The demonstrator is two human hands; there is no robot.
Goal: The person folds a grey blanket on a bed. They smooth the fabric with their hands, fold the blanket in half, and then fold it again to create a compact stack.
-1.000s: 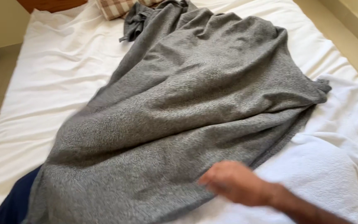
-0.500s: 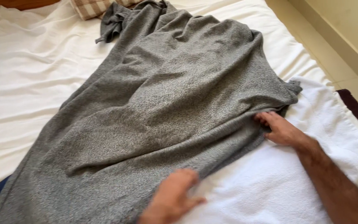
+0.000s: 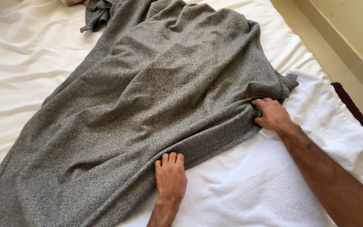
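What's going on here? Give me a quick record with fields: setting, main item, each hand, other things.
Setting: bed with white sheet
Main item: large grey knit blanket, spread out and wrinkled
Left hand: flat, fingertips at the blanket's near edge
Right hand: gripping the blanket's edge near its corner
Other things: white towel under the blanket's edge; beige floor on the right

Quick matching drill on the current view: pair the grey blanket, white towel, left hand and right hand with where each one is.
Things:
1. grey blanket
2. white towel
3. left hand
4. right hand

Places:
A. gripping the blanket's edge near its right corner
B. spread across the white sheet
C. flat on the blanket's near edge
D. under both forearms, at lower right

Pairs: 1-B, 2-D, 3-C, 4-A
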